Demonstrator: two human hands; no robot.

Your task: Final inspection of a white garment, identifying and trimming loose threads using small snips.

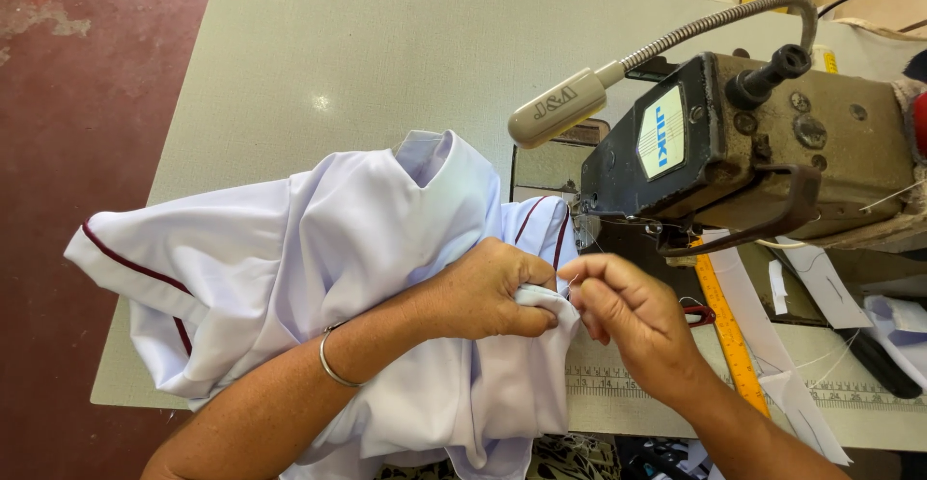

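From the head view, our left hand pinches a fold of the white shirt, which lies bunched on the table beside the sewing machine. Our right hand has its grip closed on a thread at that fold.

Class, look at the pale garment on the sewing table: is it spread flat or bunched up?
Bunched up. The white garment lies in loose folds, and the left hand pinches a gathered edge beside the right hand.
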